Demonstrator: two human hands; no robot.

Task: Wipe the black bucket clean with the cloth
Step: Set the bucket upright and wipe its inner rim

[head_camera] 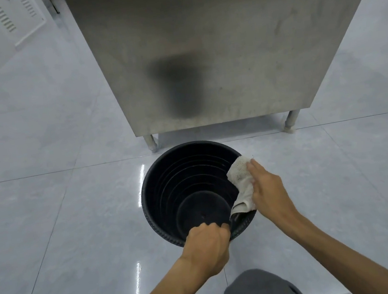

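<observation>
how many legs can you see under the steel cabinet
2: a left leg just behind the black bucket, a right leg further right. Rear legs may be hidden.

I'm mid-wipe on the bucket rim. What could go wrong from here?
1. The off-white terry cloth lies draped over the right rim of the black ribbed plastic bucket, and the right hand seems to press it with flat fingers; it could slip down inside.
2. The bucket stands on a glossy tiled floor, steadied only by the left hand gripping its near rim; a hard sideways wipe might slide or tip it.
</observation>
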